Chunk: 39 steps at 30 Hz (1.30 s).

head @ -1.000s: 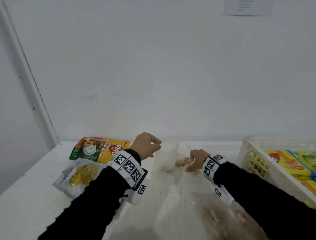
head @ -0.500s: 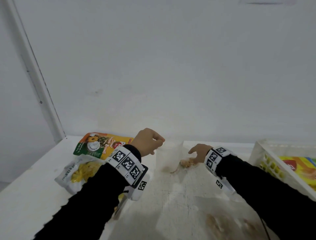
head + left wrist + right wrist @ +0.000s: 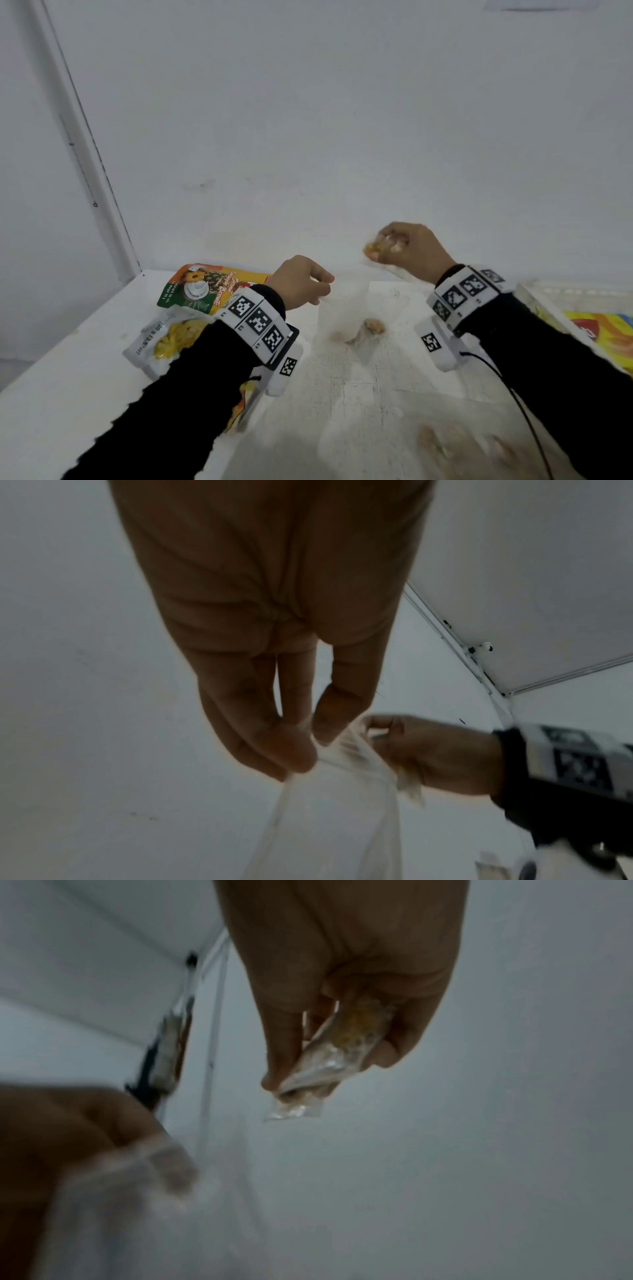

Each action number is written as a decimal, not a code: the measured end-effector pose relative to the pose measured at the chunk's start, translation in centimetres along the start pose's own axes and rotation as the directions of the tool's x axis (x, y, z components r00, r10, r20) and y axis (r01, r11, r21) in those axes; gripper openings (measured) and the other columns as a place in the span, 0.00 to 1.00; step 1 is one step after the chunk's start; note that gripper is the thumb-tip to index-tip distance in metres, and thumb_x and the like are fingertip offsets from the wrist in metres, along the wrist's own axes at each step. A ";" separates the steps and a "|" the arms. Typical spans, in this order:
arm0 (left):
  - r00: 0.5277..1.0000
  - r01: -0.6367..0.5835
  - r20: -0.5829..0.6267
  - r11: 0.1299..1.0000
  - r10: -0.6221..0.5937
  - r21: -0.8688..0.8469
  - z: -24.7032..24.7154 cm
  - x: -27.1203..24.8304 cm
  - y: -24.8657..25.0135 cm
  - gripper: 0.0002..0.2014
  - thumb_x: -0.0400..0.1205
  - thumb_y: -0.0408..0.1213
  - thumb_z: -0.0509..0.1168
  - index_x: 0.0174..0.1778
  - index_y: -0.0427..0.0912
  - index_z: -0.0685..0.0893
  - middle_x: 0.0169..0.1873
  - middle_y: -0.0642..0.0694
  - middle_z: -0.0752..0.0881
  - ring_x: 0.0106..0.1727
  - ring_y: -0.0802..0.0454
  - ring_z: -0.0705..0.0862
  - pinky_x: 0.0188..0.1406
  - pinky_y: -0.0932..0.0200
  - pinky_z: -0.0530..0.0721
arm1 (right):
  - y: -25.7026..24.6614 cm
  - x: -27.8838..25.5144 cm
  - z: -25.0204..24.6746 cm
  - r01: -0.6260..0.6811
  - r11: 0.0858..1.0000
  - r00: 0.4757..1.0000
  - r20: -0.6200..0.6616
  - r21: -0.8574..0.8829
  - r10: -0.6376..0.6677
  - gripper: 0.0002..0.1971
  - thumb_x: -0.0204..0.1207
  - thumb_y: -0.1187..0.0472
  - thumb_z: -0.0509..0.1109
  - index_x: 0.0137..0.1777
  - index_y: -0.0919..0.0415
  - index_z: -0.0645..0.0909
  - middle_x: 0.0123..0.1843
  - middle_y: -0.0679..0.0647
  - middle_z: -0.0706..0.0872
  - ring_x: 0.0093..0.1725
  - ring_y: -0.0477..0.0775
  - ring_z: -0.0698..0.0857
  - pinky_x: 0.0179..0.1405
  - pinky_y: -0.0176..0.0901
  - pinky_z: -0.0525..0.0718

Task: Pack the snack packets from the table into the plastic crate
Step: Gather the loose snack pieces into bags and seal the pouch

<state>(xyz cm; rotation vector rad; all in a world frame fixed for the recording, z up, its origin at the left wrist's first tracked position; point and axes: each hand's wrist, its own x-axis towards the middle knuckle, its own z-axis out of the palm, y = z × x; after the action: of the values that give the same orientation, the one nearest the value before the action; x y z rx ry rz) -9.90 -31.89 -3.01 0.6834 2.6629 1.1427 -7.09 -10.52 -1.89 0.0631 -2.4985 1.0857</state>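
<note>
Pinching crinkly clear packets, left hand (image 3: 301,284) lifts a limp one (image 3: 342,318), right hand (image 3: 411,250) another (image 3: 329,1056).

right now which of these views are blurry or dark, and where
Head view: evenly lit, mostly sharp, but the right hand is motion-smeared and the clear packet at the bottom edge is blurred. Left wrist view: the left hand is a dark, backlit shape against the pale wall. Right wrist view: dim and soft overall, the small clear packet hazy, the lower-left corner heavily blurred.
</note>
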 end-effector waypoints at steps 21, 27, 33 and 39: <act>0.994 0.031 0.111 0.984 -0.011 -0.176 -0.1 -2.7 -2.1 0.12 0.77 0.25 0.64 0.55 0.34 0.86 0.48 0.42 0.86 0.33 0.55 0.83 0.48 0.61 0.87 | -5.5 -5.4 3.5 0.276 0.847 0.933 0.340 -0.455 -0.121 0.13 0.70 0.46 0.73 0.52 0.47 0.85 0.47 0.42 0.75 0.40 0.43 0.76 0.43 0.39 0.75; 0.991 0.030 0.131 0.979 -0.003 -0.199 -0.3 -2.7 -2.5 0.13 0.77 0.24 0.63 0.57 0.33 0.84 0.53 0.42 0.84 0.38 0.52 0.84 0.42 0.66 0.86 | -6.0 -5.0 3.4 0.098 0.982 0.953 0.301 -0.162 -0.045 0.17 0.77 0.64 0.63 0.64 0.50 0.76 0.46 0.47 0.73 0.39 0.41 0.74 0.45 0.34 0.72; 0.991 0.026 0.131 0.977 0.002 -0.210 -0.2 -2.5 -2.6 0.12 0.77 0.23 0.64 0.54 0.32 0.85 0.45 0.44 0.84 0.37 0.51 0.83 0.39 0.68 0.86 | -6.4 -4.7 4.1 0.030 0.974 0.953 0.286 0.223 -0.095 0.15 0.75 0.75 0.61 0.53 0.54 0.76 0.44 0.48 0.76 0.38 0.53 0.78 0.40 0.36 0.78; 0.991 0.020 0.131 0.973 0.011 -0.229 -0.1 -2.1 -2.5 0.12 0.76 0.21 0.62 0.53 0.31 0.86 0.38 0.45 0.84 0.32 0.57 0.80 0.31 0.72 0.84 | -5.5 -4.8 4.7 0.065 0.990 0.918 0.381 0.129 -0.110 0.14 0.67 0.61 0.71 0.53 0.51 0.76 0.43 0.46 0.81 0.45 0.51 0.81 0.49 0.37 0.79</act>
<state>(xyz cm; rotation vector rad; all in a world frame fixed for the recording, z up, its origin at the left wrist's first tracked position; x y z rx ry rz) -8.94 -34.49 -4.77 0.6839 2.3746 1.3285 -3.27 -18.27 -2.85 0.4619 -2.7394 1.2810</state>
